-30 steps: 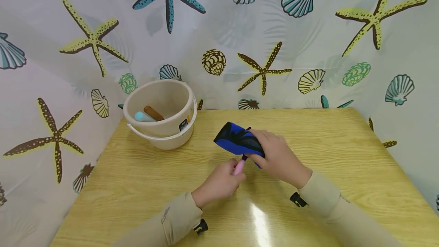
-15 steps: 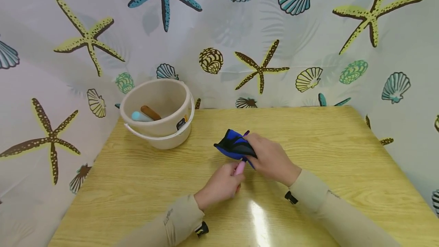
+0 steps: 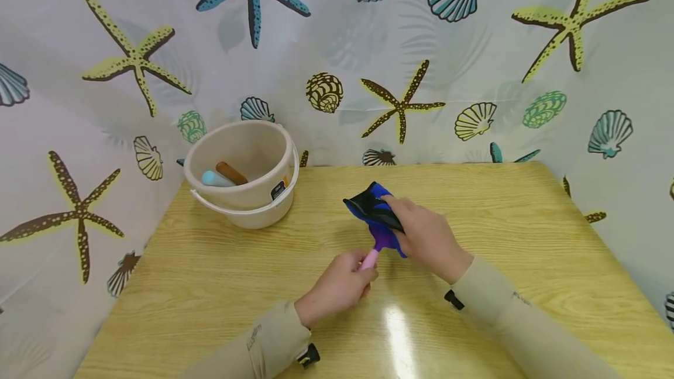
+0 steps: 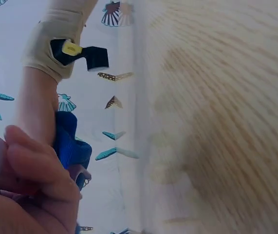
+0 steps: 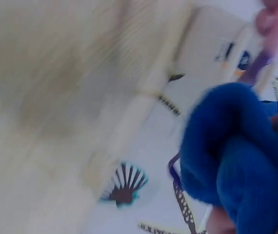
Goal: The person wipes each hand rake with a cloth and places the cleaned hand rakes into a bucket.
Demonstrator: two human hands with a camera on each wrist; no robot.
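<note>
My left hand (image 3: 342,285) grips the pink handle (image 3: 370,259) of a small tool with a purple head (image 3: 383,240), held over the table. The head widens from the handle; its far part is hidden under the cloth, so I cannot tell the tool's kind. My right hand (image 3: 429,235) holds a folded blue and black cloth (image 3: 374,206) around that head. In the right wrist view the fluffy blue cloth (image 5: 246,161) bunches beside the fingers, with a thin purple edge (image 5: 174,170) showing past it. The left wrist view shows curled left fingers (image 4: 41,165) in front of the cloth (image 4: 73,144).
A beige bucket (image 3: 281,157) with a white handle stands at the table's back left. Inside lie a light blue-ended item (image 3: 215,178) and a brown one (image 3: 231,172). The wooden table (image 3: 474,203) meets a shell-and-starfish patterned curtain (image 3: 316,28) behind.
My right hand has slid the cloth down and left, then back up and right along the tool, uncovering more of the purple head. My left hand keeps its grip on the handle, nearly still.
</note>
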